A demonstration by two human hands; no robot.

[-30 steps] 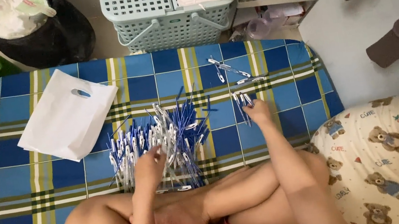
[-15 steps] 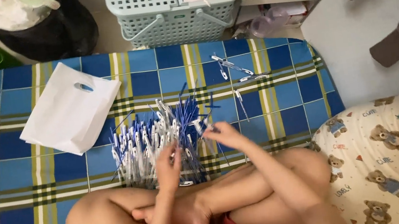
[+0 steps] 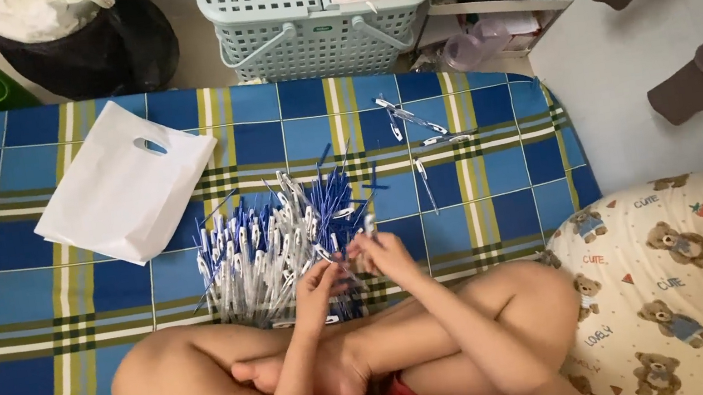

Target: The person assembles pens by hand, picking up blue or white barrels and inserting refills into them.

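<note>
Pens [image 3: 272, 250], white-bodied with blue caps and clips, lie in a big heap on the blue checked mat [image 3: 44, 360] right in front of my crossed legs, and most of them run with their long axis away from me, fanning slightly to the right at the far end. My left hand [image 3: 318, 286] sits at the near right edge of the heap, fingers curled in and pressed close around what looks like one pen; I cannot tell exactly how it is pinched. My right hand [image 3: 385, 252] is just beside it, almost touching, fingers bent together on a small white piece [image 3: 370, 225] that stands roughly upright above the knuckles; whether it is a barrel or a cap I cannot tell. A few loose pens [image 3: 414, 120] lie well apart, farther out on the mat, angled diagonally. A flat white plastic bag [image 3: 125, 183] rests to the left of the heap, its near corner close to the pens. A pale green basket [image 3: 307, 11] stands beyond the mat's far edge.
</note>
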